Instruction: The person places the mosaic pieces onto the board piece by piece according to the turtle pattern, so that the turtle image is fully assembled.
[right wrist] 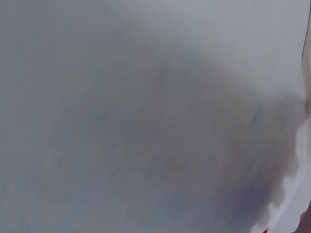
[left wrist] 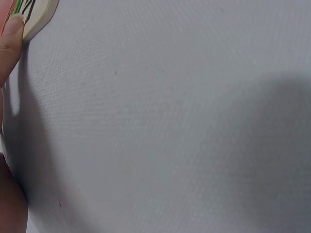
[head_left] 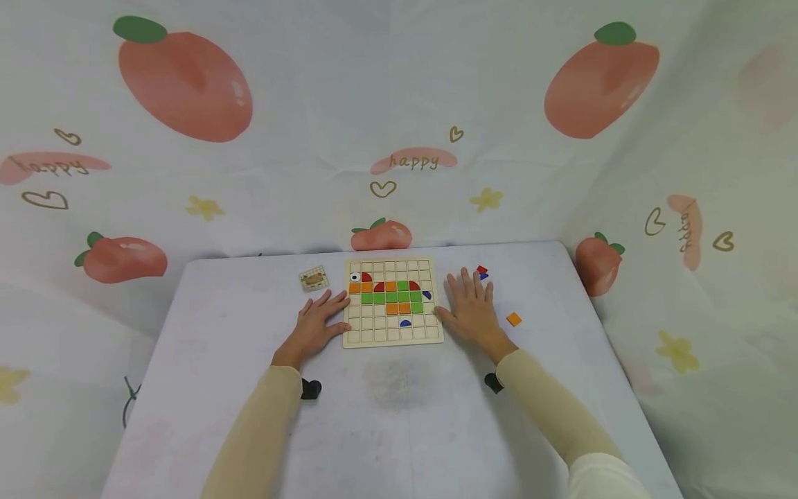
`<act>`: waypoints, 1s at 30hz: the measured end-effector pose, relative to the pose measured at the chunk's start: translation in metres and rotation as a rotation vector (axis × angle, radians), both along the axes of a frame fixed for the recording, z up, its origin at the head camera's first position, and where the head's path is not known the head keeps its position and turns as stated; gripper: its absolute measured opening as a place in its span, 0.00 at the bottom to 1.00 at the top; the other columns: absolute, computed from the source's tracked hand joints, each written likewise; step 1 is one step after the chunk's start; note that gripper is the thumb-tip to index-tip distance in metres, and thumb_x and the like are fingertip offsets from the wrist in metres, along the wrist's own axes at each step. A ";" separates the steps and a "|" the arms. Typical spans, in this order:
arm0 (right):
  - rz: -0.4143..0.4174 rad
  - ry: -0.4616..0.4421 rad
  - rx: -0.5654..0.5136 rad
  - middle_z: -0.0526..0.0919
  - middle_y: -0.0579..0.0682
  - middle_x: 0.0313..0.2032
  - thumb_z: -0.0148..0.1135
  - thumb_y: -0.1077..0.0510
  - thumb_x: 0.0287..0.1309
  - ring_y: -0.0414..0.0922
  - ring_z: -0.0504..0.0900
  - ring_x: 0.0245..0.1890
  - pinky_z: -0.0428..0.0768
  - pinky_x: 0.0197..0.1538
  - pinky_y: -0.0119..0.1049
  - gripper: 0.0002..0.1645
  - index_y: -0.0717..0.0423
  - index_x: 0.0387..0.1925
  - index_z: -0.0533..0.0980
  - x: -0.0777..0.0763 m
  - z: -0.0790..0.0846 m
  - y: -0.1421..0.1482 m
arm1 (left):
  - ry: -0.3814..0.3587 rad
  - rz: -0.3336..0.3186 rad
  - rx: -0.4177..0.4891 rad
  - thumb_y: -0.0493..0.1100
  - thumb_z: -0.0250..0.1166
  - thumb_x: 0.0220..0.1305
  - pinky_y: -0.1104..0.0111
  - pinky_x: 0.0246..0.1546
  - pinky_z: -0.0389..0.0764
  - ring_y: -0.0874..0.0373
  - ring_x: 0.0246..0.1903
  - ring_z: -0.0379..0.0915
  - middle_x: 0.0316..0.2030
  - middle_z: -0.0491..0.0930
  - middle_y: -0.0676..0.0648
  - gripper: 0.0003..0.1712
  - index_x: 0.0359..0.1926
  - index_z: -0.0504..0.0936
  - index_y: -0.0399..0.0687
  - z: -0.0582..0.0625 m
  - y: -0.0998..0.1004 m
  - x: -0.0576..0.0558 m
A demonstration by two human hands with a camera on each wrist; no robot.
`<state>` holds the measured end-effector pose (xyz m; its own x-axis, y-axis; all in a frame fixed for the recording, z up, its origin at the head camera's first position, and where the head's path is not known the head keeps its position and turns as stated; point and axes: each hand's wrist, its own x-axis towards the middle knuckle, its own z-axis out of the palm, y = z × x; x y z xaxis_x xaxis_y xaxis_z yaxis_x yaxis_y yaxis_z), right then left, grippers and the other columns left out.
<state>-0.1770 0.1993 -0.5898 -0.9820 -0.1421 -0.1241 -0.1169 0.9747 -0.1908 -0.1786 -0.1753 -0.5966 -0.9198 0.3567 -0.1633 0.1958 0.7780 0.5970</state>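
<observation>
A pale wooden grid board (head_left: 369, 336) lies flat on the table, with green (head_left: 399, 297), orange and red tiles set in its squares. A white round-eye tile (head_left: 355, 277) sits at its upper left. One blue half-round piece (head_left: 406, 323) lies low on the board; another blue piece (head_left: 427, 295) is near the right edge. My left hand (head_left: 316, 326) touches the board's left edge, its thumb (left wrist: 13, 29) showing at the board's corner in the left wrist view. Fingers spread, my right hand (head_left: 470, 308) lies beside the right edge, thumb at the rim.
A small pattern card (head_left: 314, 278) lies left of the board. Red (head_left: 482, 269) and blue pieces lie by my right fingertips, partly hidden. An orange square (head_left: 514, 319) sits right of that hand. The white table (head_left: 386, 443) meets a fruit-printed cloth (head_left: 299, 173) behind.
</observation>
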 end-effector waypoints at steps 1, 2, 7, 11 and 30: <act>-0.014 -0.005 0.000 0.37 0.60 0.83 0.45 0.26 0.68 0.65 0.35 0.82 0.33 0.79 0.70 0.53 0.47 0.82 0.44 0.001 0.000 0.006 | 0.003 -0.002 -0.001 0.57 0.69 0.65 0.40 0.80 0.35 0.44 0.82 0.41 0.80 0.58 0.53 0.42 0.76 0.66 0.56 0.000 0.000 0.000; -0.028 -0.005 -0.005 0.38 0.60 0.83 0.45 0.27 0.68 0.66 0.35 0.82 0.33 0.79 0.70 0.53 0.47 0.82 0.44 0.002 0.001 0.012 | 0.005 -0.002 -0.002 0.58 0.69 0.65 0.40 0.80 0.35 0.44 0.82 0.41 0.80 0.58 0.53 0.42 0.76 0.66 0.56 -0.001 0.000 0.000; -0.085 -0.001 -0.026 0.39 0.63 0.82 0.48 0.28 0.68 0.68 0.36 0.81 0.34 0.78 0.72 0.53 0.50 0.82 0.45 0.012 0.003 0.042 | 0.007 -0.001 -0.010 0.59 0.68 0.65 0.41 0.81 0.35 0.45 0.82 0.41 0.80 0.58 0.54 0.42 0.76 0.66 0.58 -0.003 -0.001 -0.001; -0.109 -0.008 -0.031 0.39 0.65 0.81 0.49 0.29 0.69 0.70 0.37 0.81 0.35 0.78 0.73 0.54 0.52 0.82 0.45 0.023 0.003 0.064 | -0.006 -0.002 -0.018 0.59 0.68 0.65 0.41 0.81 0.34 0.45 0.82 0.40 0.80 0.57 0.54 0.42 0.77 0.65 0.57 -0.003 -0.002 -0.002; -0.120 0.093 -0.117 0.66 0.69 0.66 0.62 0.40 0.67 0.66 0.63 0.65 0.65 0.70 0.67 0.41 0.63 0.69 0.66 0.055 -0.011 0.137 | -0.018 -0.008 -0.018 0.59 0.67 0.66 0.40 0.80 0.33 0.45 0.83 0.38 0.80 0.56 0.54 0.43 0.78 0.63 0.58 -0.005 -0.002 -0.003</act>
